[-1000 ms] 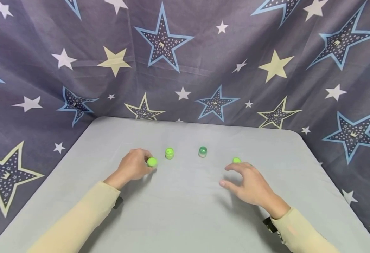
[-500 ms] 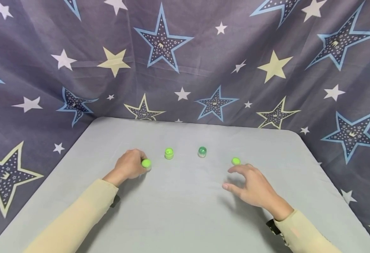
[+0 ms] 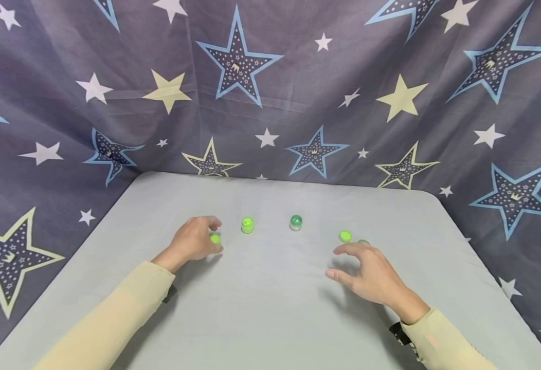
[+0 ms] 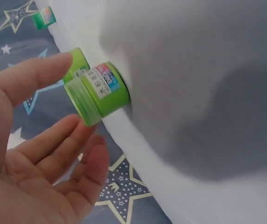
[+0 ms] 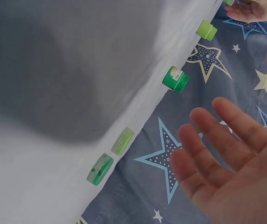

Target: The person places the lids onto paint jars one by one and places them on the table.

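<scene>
A small lime-green jar [image 4: 100, 91] with a printed label stands on the table between my left thumb and fingers. My left hand [image 3: 194, 239] is spread around it, and a gap shows at the fingertips in the left wrist view. To its right stand an uncapped lime jar [image 3: 247, 225] and a green jar [image 3: 295, 222]. My right hand [image 3: 370, 272] hovers above the table with nothing in it, fingers loosely bent. Just beyond its fingertips lie a lime lid [image 3: 345, 236] and a dark green lid [image 5: 100, 169], the latter partly hidden by the hand in the head view.
A grey cloth covers the table [image 3: 270, 308]. Its back edge meets a dark curtain [image 3: 270, 103] printed with stars, which also hangs along both sides.
My left hand has carried the lime jar a little left and down to the table, then its fingers have spread off it. My right hand has shifted slightly, uncovering the lime lid.
</scene>
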Demonstrator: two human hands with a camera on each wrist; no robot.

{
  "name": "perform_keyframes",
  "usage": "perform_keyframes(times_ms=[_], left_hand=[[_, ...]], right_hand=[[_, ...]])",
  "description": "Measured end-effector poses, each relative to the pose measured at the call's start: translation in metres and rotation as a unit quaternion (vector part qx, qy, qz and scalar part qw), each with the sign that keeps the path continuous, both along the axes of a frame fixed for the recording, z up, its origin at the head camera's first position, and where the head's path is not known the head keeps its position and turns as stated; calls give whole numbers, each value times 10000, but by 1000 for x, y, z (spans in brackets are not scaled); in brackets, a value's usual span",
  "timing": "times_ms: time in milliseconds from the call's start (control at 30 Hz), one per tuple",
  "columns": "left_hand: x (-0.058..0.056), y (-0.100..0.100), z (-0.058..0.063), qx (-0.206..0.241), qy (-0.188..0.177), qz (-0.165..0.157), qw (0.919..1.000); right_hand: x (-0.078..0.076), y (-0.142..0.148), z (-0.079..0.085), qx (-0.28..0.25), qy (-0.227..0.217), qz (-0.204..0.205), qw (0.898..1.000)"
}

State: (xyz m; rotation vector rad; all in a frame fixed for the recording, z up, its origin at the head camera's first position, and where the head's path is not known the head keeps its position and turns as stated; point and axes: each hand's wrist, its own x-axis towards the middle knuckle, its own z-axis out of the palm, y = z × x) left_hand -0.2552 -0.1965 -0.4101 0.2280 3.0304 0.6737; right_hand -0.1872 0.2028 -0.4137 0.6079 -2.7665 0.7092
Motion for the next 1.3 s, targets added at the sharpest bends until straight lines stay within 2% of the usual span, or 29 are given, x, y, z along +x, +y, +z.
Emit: perform_keyframes(times_ms=[167, 333, 500, 633, 933, 1300], left_hand=[[-3, 5, 0, 385, 319, -28, 9987], [-9, 11, 0, 865, 638, -85, 9942], [-16, 17, 3, 1123, 769, -179, 9905], [-23, 22, 5, 1230, 642, -211, 9901], [-38, 28, 8, 1431, -84, -183, 9895], [-52, 37, 2, 1474, -369, -311, 9879]], right_hand=[[-1, 2, 1, -330, -55, -42, 9994], [-3, 2, 1, -552, 84, -66, 9984], [-3, 2, 1, -711, 182, -31, 9973], [-3, 1, 0, -775, 198, -48, 9968], [-3, 1, -1, -866, 251, -29, 9959], [-3, 4, -1, -897, 192, -85, 9957]])
